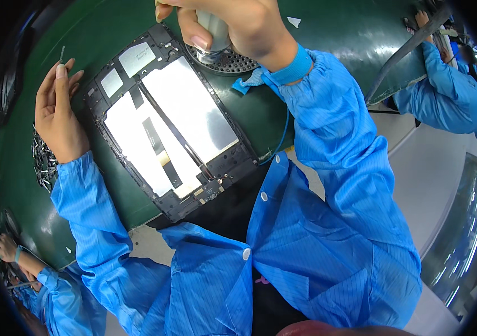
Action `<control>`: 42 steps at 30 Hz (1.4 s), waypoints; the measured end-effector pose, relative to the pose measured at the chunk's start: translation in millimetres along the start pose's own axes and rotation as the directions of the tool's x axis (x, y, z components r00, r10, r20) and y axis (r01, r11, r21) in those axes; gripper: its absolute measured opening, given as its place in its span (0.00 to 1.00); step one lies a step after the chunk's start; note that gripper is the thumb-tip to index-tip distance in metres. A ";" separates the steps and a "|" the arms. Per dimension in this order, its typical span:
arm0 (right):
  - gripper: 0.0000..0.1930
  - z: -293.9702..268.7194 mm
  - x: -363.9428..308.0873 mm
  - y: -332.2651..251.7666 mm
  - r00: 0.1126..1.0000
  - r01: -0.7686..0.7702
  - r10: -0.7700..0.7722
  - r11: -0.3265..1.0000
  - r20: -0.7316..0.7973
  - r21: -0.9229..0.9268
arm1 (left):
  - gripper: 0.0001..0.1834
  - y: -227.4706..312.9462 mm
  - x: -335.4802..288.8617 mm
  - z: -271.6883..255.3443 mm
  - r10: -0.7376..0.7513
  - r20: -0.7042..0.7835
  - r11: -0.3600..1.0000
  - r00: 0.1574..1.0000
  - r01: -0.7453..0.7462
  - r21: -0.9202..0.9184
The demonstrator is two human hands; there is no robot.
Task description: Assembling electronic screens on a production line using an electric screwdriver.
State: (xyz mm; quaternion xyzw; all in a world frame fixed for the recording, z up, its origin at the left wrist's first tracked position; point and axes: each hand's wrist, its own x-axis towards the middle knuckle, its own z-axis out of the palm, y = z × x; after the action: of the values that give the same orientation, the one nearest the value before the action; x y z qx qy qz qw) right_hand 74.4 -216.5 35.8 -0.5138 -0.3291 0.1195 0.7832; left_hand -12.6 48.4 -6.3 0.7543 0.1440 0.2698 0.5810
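Note:
My left hand (62,115) is raised at the left, thumb and fingers pinched on a thin, pale greenish stick-like piece (62,55). My right hand (244,28) is at the top, wrapped round a whitish cylinder (213,28) with a ribbed metallic lower end. Its upper end is out of view. Beneath that cylinder sits a round, dark perforated disc (230,63). Between my hands lies an opened tablet housing (219,115), a black frame with large silvery-white panels and a dark ribbon strip (154,134). Neither hand appears to touch the housing.
A heap of small dark parts (42,157) lies beside my left wrist. A blue strap (291,67) circles my right wrist, its cord (287,129) running to the green table's (328,28) edge. A white scrap (294,22) lies beyond. Blue-sleeved co-workers (445,84) are at both sides.

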 end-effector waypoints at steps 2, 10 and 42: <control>0.07 0.0 0.6 0.1 1.000 0.021 -0.021 1.000 -0.005 -0.005 | 0.21 1.2 0.6 0.4 0.000 -0.003 1.000 1.000 0.000 -0.005; 0.06 4.7 2.5 2.3 0.999 0.053 -0.051 0.994 -0.019 0.100 | 0.22 4.5 -0.1 -2.3 -0.015 0.027 0.999 1.000 0.013 0.051; 0.11 70.7 68.9 2.9 0.974 0.176 -0.186 0.980 0.126 0.091 | 0.14 -5.2 3.8 -37.2 -0.103 0.394 0.990 0.913 0.056 0.129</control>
State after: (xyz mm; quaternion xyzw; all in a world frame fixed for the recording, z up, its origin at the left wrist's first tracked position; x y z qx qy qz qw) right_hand 81.7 -127.7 78.3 -0.4410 -0.4212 0.0947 0.7869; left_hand -30.4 81.5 -3.8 0.8192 0.0681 0.0777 0.5642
